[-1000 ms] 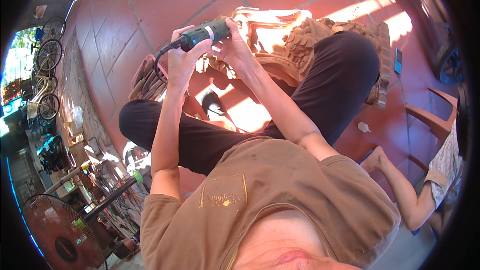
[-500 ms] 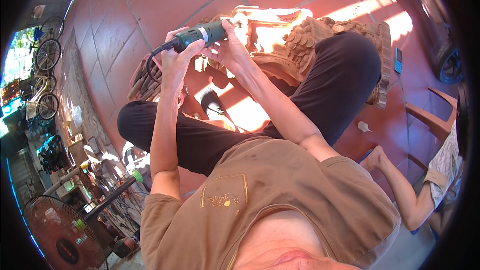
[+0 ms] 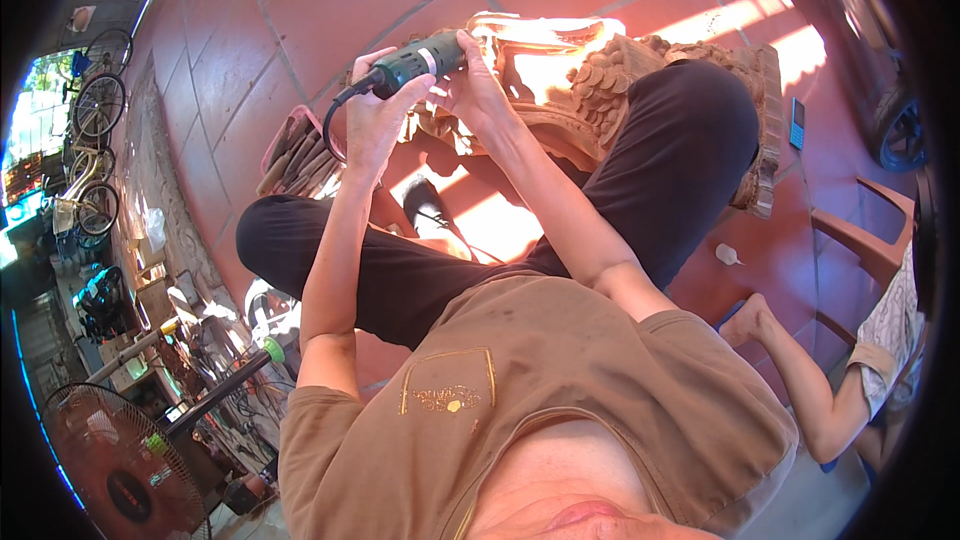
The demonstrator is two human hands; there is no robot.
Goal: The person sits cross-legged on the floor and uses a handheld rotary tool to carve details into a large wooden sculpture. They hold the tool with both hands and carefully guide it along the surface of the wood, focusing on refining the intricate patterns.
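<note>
A dark green corded die grinder [image 3: 425, 60] is held in both my hands above the left end of a carved wooden piece [image 3: 600, 90]. My left hand [image 3: 378, 112] grips the rear of its body, where the black cord [image 3: 332, 130] loops down. Around the front end closes my right hand [image 3: 476, 90], by the sunlit wood. The grinder's tip is lost in glare and behind my fingers. Carved coin-like discs stand out on the wood beside my right knee.
A bundle of carving tools [image 3: 300, 162] lies on the red tiles left of my hands. A phone [image 3: 797, 123] rests at the right, near a brown chair [image 3: 870, 230] and another person's leg [image 3: 800, 370]. A fan [image 3: 125, 480] stands lower left; bicycles [image 3: 98, 105] are beyond.
Both hands and the grinder have shifted slightly to the right. The cord has swung along with them, and more of the tool bundle shows. The carved wood stays put.
</note>
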